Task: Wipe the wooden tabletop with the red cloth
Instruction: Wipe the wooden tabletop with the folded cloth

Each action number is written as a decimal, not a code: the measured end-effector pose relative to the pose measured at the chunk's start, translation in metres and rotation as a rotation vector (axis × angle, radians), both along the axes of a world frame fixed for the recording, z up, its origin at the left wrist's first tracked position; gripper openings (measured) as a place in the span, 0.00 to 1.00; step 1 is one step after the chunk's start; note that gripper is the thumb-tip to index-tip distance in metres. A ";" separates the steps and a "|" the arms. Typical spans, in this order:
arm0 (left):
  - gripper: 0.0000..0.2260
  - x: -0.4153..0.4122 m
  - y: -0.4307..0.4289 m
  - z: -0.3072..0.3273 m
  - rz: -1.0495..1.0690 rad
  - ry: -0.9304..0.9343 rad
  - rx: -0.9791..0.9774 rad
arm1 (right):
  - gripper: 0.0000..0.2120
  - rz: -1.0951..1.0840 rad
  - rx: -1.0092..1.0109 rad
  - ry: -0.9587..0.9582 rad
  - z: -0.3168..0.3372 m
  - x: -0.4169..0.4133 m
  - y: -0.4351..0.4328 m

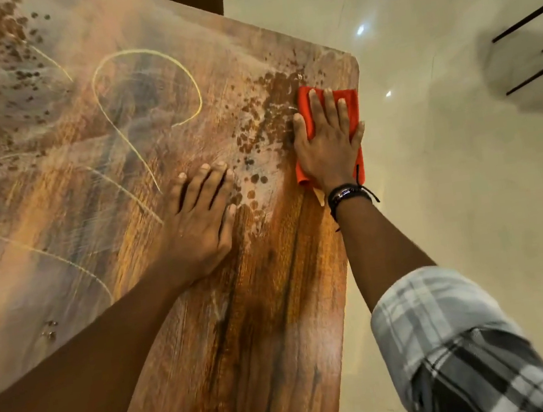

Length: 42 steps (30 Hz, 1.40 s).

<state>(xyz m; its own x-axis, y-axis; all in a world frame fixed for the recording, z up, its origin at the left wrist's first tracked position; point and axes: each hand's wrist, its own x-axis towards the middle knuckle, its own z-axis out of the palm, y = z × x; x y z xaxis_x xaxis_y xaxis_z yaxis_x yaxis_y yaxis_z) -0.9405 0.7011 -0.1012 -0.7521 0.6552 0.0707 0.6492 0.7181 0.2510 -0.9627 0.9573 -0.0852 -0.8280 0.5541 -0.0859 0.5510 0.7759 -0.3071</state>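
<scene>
We press our right hand [327, 143] flat, fingers spread, on the red cloth [329, 118] at the table [276, 309] corner, two o'clock. Our left hand [203, 221] rests open, empty, beside it. Spotted grime [258, 117] lies at ten o'clock from the cloth, nearer our right.

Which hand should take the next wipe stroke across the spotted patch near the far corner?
Right. The right hand already lies flat on the red cloth, beside the brown spots on the wooden tabletop. The left hand is bare, palm down, probably just bracing.
</scene>
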 end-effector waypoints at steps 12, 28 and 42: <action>0.24 0.003 -0.004 0.006 -0.006 -0.028 0.008 | 0.29 0.189 0.000 0.021 0.000 0.073 -0.066; 0.25 0.004 -0.002 0.008 0.023 -0.046 -0.017 | 0.28 0.145 -0.015 0.016 0.000 0.063 -0.042; 0.25 0.001 -0.002 0.008 0.016 -0.063 -0.003 | 0.26 0.011 -0.042 -0.013 0.010 -0.109 0.076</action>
<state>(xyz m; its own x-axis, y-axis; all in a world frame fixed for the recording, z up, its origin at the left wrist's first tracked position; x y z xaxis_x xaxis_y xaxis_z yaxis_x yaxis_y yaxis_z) -0.9394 0.6989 -0.0933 -0.7653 0.6434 0.0204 0.6206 0.7290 0.2887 -1.0715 1.0335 -0.0756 -0.8327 0.5405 -0.1198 0.5467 0.7686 -0.3323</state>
